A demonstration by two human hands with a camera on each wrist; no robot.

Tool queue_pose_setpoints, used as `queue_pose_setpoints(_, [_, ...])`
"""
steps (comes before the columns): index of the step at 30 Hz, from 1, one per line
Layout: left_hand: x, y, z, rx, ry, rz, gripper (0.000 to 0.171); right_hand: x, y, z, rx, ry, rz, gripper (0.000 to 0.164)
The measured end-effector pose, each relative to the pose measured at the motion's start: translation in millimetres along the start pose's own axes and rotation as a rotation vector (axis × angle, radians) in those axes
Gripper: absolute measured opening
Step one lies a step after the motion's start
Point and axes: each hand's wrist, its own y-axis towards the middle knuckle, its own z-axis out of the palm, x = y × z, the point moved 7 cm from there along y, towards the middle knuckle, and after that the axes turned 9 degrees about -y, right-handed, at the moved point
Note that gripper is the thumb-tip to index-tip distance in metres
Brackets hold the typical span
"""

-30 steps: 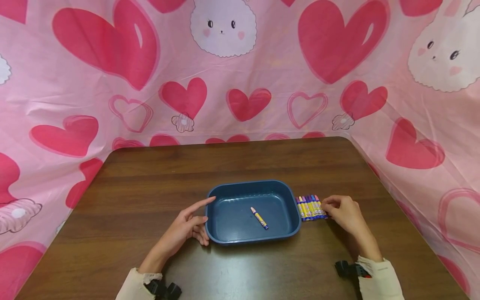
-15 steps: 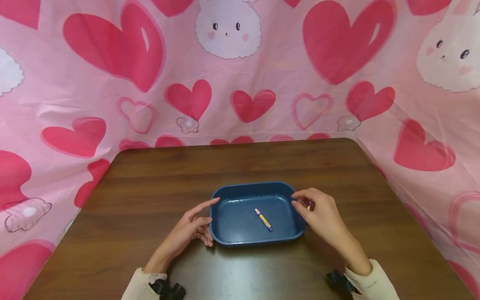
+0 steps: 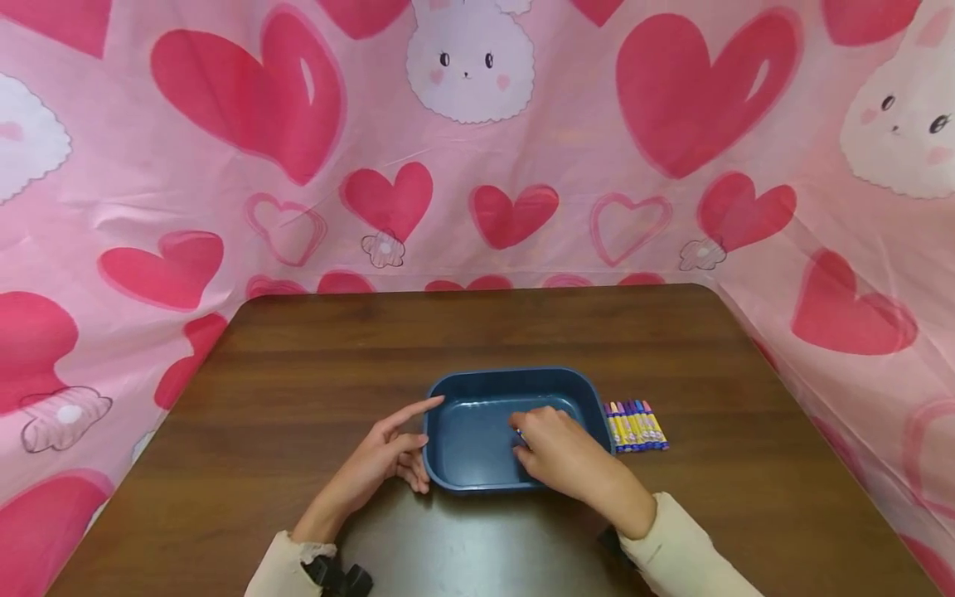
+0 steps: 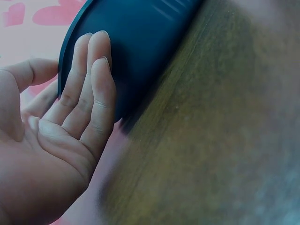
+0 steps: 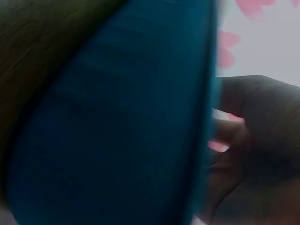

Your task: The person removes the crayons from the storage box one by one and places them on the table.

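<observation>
A dark blue tray sits on the table. My left hand rests at its left end, index finger and thumb at the rim; in the left wrist view the other fingers lie nearly straight along the outside wall. Inside the tray area, my right hand pinches a crayon, of which only a small blue-and-yellow bit shows between thumb and index finger. The crayon seen lying in the tray earlier is hidden behind this hand. The right wrist view is dark and blurred, the tray wall filling much of it.
Several crayons with yellow wrappers lie side by side in a row against the tray's right end. The brown wooden table ends at a pink heart-patterned cloth behind and at the sides.
My right hand has moved left from the right end of the crayon row, over the tray's right rim, into the tray. My left hand has stayed at the left rim.
</observation>
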Motion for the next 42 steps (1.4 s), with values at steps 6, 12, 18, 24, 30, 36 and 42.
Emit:
queue_pose_setpoints(6, [-1.3, 2.5, 3.0, 0.002, 0.004, -0.005, 0.055, -3, 1, 17, 0.075, -0.059, 0.084, 0.01])
queue_pose_setpoints(12, [-1.9, 1.9, 3.4, 0.0, 0.004, -0.009, 0.054, -14, 6, 27, 0.097, -0.014, 0.128, 0.017])
queue_pose_setpoints(18, [-2.0, 1.1, 3.2, -0.004, 0.013, -0.022, 0.054, -16, 12, 34, -0.01, -0.036, 0.094, 0.03])
queue_pose_setpoints(24, [-3.7, -0.4, 2.2, -0.001, 0.022, -0.015, 0.054, -11, 15, 36, -0.038, 0.0, 0.039, 0.018])
queue_pose_setpoints(30, [-3.3, -0.8, 1.0, -0.001, 0.025, -0.011, 0.054, -11, 14, 36, -0.039, 0.039, 0.009, 0.017])
queue_pose_setpoints(36, [-0.9, 0.3, 0.9, -0.006, 0.021, -0.018, 0.054, -15, 13, 35, -0.061, 0.008, 0.021, 0.014])
queue_pose_setpoints(42, [0.0, 1.0, 0.3, -0.012, 0.021, -0.022, 0.054, -18, 13, 34, -0.084, -0.02, 0.031, 0.011])
